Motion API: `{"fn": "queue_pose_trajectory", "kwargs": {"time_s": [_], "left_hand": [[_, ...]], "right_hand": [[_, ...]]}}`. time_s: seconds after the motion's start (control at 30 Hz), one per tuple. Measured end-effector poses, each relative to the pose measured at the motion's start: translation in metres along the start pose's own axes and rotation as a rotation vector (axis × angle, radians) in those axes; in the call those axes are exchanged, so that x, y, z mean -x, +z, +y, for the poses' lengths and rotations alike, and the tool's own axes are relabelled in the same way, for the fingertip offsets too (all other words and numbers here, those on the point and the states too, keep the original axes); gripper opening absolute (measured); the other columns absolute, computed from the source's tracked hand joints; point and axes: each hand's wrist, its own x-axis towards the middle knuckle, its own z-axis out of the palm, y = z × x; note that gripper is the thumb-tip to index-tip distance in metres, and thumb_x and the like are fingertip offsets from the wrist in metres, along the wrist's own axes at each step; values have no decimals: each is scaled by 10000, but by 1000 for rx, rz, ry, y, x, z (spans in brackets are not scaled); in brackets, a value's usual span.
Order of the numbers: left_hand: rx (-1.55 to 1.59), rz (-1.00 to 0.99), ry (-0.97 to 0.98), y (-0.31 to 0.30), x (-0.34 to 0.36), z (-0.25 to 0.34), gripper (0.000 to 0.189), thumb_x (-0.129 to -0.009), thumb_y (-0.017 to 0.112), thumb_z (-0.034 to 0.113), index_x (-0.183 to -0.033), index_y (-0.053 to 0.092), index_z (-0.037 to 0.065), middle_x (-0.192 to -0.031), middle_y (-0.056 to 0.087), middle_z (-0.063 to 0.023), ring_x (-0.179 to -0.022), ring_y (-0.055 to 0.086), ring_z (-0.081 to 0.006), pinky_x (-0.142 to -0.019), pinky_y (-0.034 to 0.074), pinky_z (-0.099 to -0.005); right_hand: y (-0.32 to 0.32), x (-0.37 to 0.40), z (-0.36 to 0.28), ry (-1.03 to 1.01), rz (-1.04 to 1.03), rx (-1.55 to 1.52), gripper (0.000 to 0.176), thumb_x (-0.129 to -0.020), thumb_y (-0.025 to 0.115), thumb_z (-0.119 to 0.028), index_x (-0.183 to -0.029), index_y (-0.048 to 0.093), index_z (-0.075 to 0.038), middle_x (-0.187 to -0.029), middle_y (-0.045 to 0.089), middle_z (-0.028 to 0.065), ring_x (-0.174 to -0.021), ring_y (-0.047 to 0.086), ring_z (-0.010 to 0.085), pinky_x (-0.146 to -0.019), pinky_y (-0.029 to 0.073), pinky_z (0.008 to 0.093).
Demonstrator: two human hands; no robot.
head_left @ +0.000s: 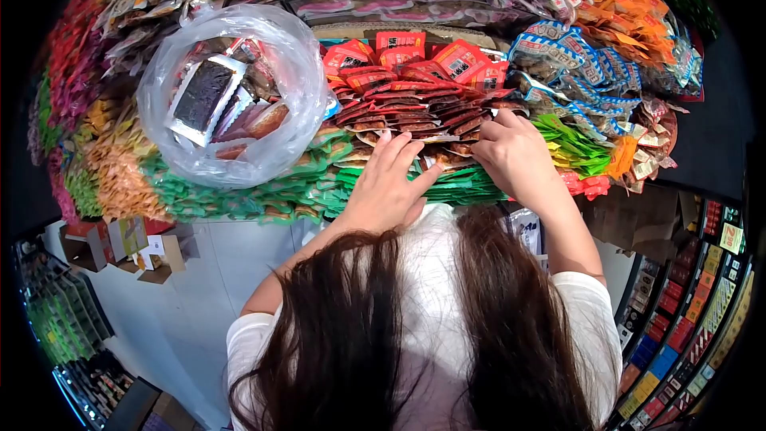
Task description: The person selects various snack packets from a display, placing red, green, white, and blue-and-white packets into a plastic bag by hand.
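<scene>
Rows of small red and brown snack packets (415, 108) are stacked on the display in front of me. My left hand (387, 183) lies over the front of these packets, its fingers spread and the fingertips touching their edges. At the right end of the same row, my right hand (519, 156) has its fingers bent and pinched together on the edge of a brown snack packet (455, 158). Its fingertips partly hide that packet. Green packets (471, 185) stand in a row just beneath both hands.
A clear plastic bag (311, 56) with mixed packets sits open on the pile at left. Blue-and-white packets (558, 52) and orange packets (622, 0) lie at right. Small cardboard boxes (163, 259) stand low at left, a stocked shelf (678, 311) at lower right.
</scene>
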Motion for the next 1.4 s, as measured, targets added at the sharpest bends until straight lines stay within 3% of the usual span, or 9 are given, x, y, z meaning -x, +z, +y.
{"fn": "queue_pose_trajectory", "kwargs": {"time_s": [0.27,0.33,0.57,0.83,1.23,1.4], "left_hand": [[-4,33,11,3,2,0,605,-695,740,186,-1279,583,178,-1331,453,-167,-1320,365,-373,-1129,268,-580],[21,7,-9,0,2,2,615,-694,747,190,-1285,578,178,-1330,455,-159,-1321,364,-371,-1127,269,-583],[21,43,1,0,1,2,561,-693,738,178,-1235,595,148,-1290,485,-168,-1318,371,-369,-1148,257,-554],[20,25,5,2,2,-1,629,-691,762,208,-1288,569,166,-1306,476,-132,-1312,382,-352,-1115,290,-574],[-2,52,36,4,4,-2,636,-699,766,244,-1279,550,101,-1255,500,-130,-1288,401,-353,-1122,292,-558],[47,30,51,0,7,-3,669,-720,757,225,-1325,507,87,-1255,490,-118,-1291,403,-340,-1131,290,-553]], "right_hand": [[5,-9,1,-44,0,8,87,-744,688,-142,-689,647,-88,-771,588,23,-825,576,227,-773,465,361],[12,-13,-1,-130,53,24,77,-725,675,-136,-671,640,-95,-771,578,21,-825,567,222,-762,460,356],[22,-16,13,-149,50,31,44,-663,661,-133,-638,640,-103,-787,563,5,-863,542,214,-757,453,356],[24,-21,12,-190,-14,79,42,-683,648,-150,-662,667,-119,-737,580,-14,-884,538,198,-820,424,342],[29,-19,18,-210,4,82,75,-655,651,-170,-601,623,-127,-680,568,-15,-833,525,219,-791,416,364],[31,-25,11,-210,16,110,139,-702,685,-173,-590,628,-114,-648,572,-11,-811,527,217,-791,415,370]]}}
